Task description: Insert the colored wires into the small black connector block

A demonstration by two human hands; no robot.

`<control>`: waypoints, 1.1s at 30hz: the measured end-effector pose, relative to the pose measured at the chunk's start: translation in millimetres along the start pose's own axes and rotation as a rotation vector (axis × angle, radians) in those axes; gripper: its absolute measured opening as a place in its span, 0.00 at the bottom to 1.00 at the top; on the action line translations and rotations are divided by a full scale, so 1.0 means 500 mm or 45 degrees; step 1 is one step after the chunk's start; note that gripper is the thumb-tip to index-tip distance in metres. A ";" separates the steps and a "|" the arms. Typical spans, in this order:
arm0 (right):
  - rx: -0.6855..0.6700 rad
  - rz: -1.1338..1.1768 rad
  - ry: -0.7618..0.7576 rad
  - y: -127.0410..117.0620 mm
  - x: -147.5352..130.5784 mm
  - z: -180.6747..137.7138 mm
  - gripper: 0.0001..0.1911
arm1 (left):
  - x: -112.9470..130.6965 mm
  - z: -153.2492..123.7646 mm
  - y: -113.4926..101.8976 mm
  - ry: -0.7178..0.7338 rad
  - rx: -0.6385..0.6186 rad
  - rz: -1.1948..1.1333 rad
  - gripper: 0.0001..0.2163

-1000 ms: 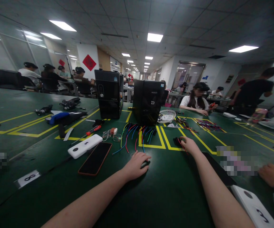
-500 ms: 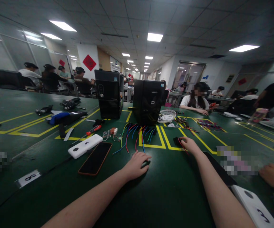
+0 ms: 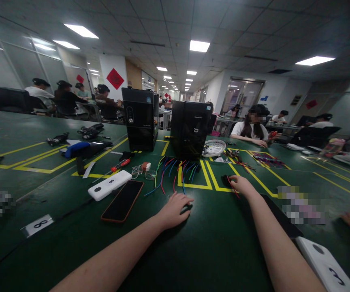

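Note:
My left hand (image 3: 176, 209) rests on the green tabletop, fingers bent over and the thumb apart, with a gap between them. Just beyond its fingertips lie the loose ends of red, blue and green wires (image 3: 164, 174). At the right, my right hand (image 3: 243, 186) has its fingers closed on red wires (image 3: 235, 190) that run to a small black connector (image 3: 225, 179). The fingertips partly cover the wires. Behind the loose wires, a black computer case (image 3: 190, 127) stands upright, with a second black case (image 3: 138, 121) to its left.
Left of my hands lie a phone (image 3: 122, 201), a white power bank (image 3: 109, 185), a red screwdriver (image 3: 120, 165) and eyeglasses (image 3: 144, 172). A white basket (image 3: 214, 148) and a wire bundle (image 3: 267, 159) lie farther back. Another white power bank (image 3: 325, 263) is beside my right forearm. Co-workers sit around.
My hands and the wires stay put. At the right edge, a co-worker's hand has shifted farther right, and a standing dark-clothed person has moved out of view. The view has shifted very slightly.

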State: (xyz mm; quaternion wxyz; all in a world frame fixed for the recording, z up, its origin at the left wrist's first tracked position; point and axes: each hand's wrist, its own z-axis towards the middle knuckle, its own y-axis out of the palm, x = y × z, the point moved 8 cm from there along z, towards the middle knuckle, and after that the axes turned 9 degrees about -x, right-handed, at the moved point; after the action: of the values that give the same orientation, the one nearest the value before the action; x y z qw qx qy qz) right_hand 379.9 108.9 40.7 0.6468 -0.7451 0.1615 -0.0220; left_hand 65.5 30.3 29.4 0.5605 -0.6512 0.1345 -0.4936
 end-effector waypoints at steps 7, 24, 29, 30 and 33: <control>0.017 -0.097 0.144 -0.022 0.053 0.004 0.14 | 0.002 -0.002 -0.003 0.002 -0.008 -0.012 0.18; 0.298 -0.012 0.230 -0.051 0.140 -0.004 0.19 | 0.002 -0.003 -0.004 0.006 0.010 0.003 0.18; 0.284 -0.063 0.186 -0.036 0.127 0.008 0.19 | 0.001 -0.003 -0.003 0.006 0.004 -0.008 0.18; 0.273 -0.065 0.185 -0.034 0.123 0.009 0.19 | 0.001 -0.003 -0.003 0.006 0.005 -0.006 0.17; 0.247 -0.065 0.189 -0.031 0.113 0.010 0.20 | 0.001 -0.003 -0.003 0.013 0.009 -0.006 0.17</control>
State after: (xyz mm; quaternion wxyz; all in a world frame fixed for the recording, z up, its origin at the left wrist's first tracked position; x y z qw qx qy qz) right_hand 438.1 100.3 45.1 0.7013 -0.6792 0.1869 -0.1091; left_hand 63.8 29.5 30.5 0.5608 -0.6471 0.1342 -0.4988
